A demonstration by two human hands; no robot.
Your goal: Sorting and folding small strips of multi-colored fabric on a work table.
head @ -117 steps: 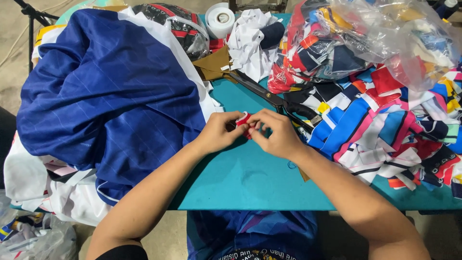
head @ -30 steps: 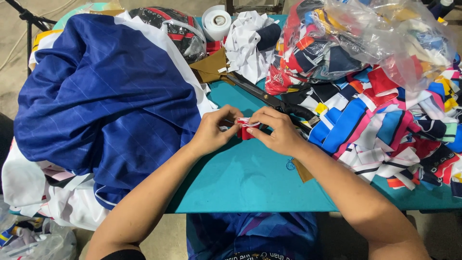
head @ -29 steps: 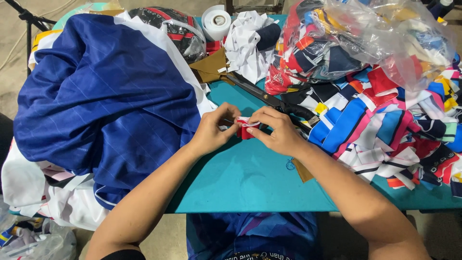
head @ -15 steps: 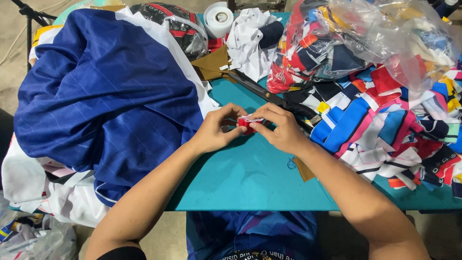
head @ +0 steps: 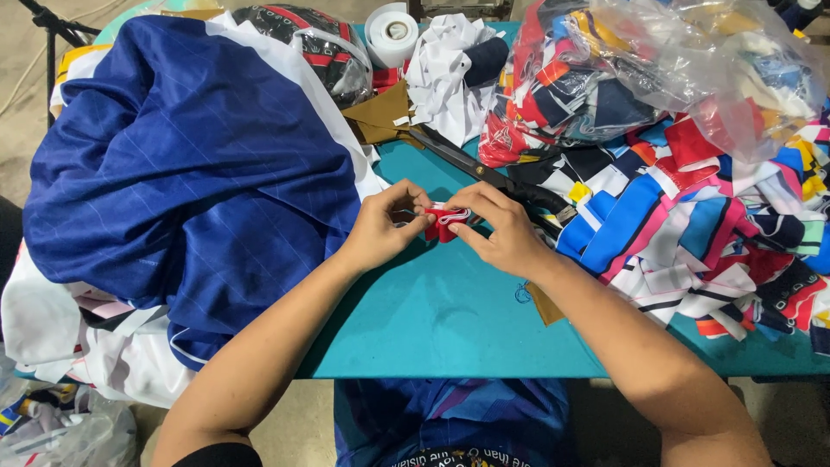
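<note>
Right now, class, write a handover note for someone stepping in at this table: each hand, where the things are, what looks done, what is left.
Left hand: fingertips pinch the left end of a small red-and-white fabric piece.
Right hand: pinches the same piece from the right, just above the teal table.
Nearby: black scissors lie behind the hands; blue cloth is heaped on the left; a pile of coloured scraps sits on the right, with bagged scraps behind it.
Done: cannot tell how much; one piece is in hand.
Left: that piece, and seemingly the loose scraps.

Small folded red-and-white fabric piece [head: 443, 221]
</note>
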